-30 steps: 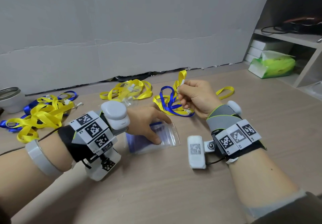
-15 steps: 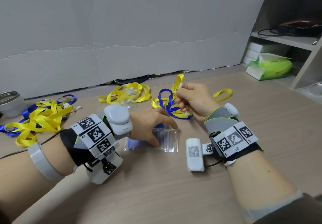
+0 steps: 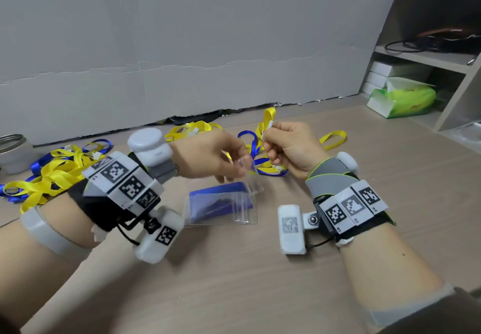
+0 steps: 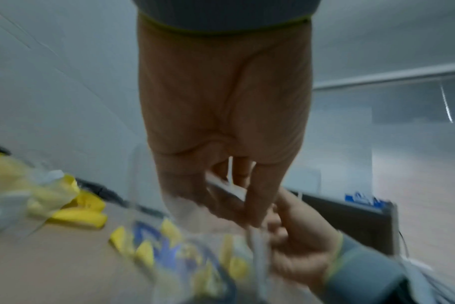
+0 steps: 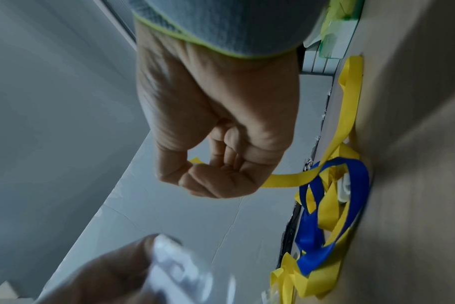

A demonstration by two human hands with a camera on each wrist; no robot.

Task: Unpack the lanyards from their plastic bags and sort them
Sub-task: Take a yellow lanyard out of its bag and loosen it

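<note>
The left hand (image 3: 208, 156) pinches a clear plastic zip bag (image 3: 247, 175) above a blue-filled bag (image 3: 221, 203) on the surface; the right hand (image 3: 289, 149) is fisted round a yellow ribbon lanyard (image 3: 268, 119) — behind them. Risk: that limp, slippery bag slipping free — or the lanyard snagging the blue-and-yellow tangle (image 3: 257, 151).

The right hand (image 5: 216, 148) fills the upper middle of the frame, its fingers curled into a fist that pinches a yellow lanyard (image 5: 348, 115) running off toward the upper right. At right, a tangle of blue and yellow lanyards (image 5: 333, 216) lies on the counter (image 5: 416, 185). At lower left the blurred left hand (image 5: 109, 275) holds a clear plastic bag (image 5: 179, 271).
</note>
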